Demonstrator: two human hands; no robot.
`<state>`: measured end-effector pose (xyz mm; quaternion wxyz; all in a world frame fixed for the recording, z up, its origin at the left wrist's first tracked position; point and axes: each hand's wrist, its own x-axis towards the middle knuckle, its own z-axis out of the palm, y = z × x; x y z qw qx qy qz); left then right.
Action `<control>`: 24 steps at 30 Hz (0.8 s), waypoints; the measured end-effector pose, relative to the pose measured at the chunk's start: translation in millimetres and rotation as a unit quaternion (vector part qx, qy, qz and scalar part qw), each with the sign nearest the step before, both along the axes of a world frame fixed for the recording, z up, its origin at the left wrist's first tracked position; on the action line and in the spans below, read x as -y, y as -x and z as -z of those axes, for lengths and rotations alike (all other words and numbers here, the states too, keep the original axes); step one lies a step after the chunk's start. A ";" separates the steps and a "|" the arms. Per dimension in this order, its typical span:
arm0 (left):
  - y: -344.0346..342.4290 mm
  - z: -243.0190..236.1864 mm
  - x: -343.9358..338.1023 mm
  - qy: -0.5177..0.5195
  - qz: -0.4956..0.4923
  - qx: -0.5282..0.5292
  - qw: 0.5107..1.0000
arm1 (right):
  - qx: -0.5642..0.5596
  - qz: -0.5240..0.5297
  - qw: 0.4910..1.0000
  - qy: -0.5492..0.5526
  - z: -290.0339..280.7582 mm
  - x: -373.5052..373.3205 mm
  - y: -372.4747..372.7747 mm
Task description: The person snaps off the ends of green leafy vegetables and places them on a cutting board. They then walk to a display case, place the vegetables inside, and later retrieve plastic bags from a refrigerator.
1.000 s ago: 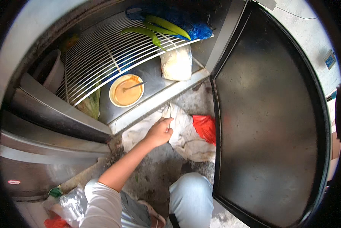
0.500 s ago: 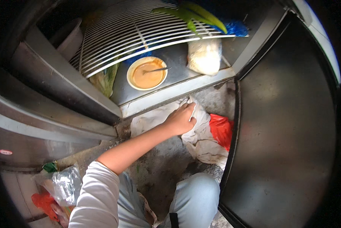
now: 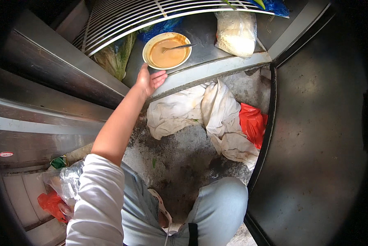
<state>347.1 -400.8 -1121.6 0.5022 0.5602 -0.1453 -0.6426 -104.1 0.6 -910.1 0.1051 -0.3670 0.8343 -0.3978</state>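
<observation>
My left hand [image 3: 151,80] is palm up with fingers outstretched at the lower left rim of a pale bowl [image 3: 150,56] on the refrigerator's bottom ledge; whether the thumb touches it is unclear. The bowl holds a tan paste [image 3: 167,57] with a metal spoon [image 3: 180,47] in it. To its right sits a clear bag of pale contents [image 3: 235,35]; to its left, leafy greens [image 3: 118,61] lie under the wire shelf [image 3: 118,30]. My right hand is out of view.
The refrigerator door [image 3: 311,143] stands open at right. On the dirty floor lie a crumpled white cloth [image 3: 225,119] and red bag [image 3: 253,127] below the ledge. Plastic bags [image 3: 55,203] are piled at lower left, beside another steel door [image 3: 40,147].
My left hand has released the white cloth on the floor and risen to the bowl, opening palm up. The view has tilted down, so the shelf appears higher in the frame.
</observation>
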 end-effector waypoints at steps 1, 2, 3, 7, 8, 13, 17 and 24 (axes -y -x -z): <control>-1.0 6.1 4.6 0.003 -0.002 0.007 1.000 | 0.000 -0.002 1.000 -0.002 2.1 2.4 0.7; -3.1 12.4 14.3 0.007 -0.005 0.014 1.000 | 0.001 -0.003 1.000 -0.004 3.3 3.3 2.0; -2.8 14.3 18.5 0.011 -0.007 0.022 1.000 | 0.004 -0.003 1.000 -0.006 6.2 3.5 1.8; 4.0 14.5 32.6 0.038 -0.011 0.013 0.999 | 0.007 -0.002 1.000 -0.016 14.9 6.8 4.0; 10.3 15.1 33.5 0.037 -0.023 0.029 0.999 | 0.009 -0.002 1.000 -0.018 16.5 8.1 3.7; 28.9 15.9 58.3 0.016 0.017 -0.007 1.000 | 0.014 -0.003 1.000 -0.026 20.9 13.8 3.3; 56.0 15.3 76.9 0.024 0.051 -0.024 0.998 | 0.012 -0.005 0.999 -0.029 22.9 16.9 1.6; 76.7 9.9 87.3 0.038 0.069 -0.034 0.996 | 0.016 -0.009 0.999 -0.032 28.4 25.5 1.1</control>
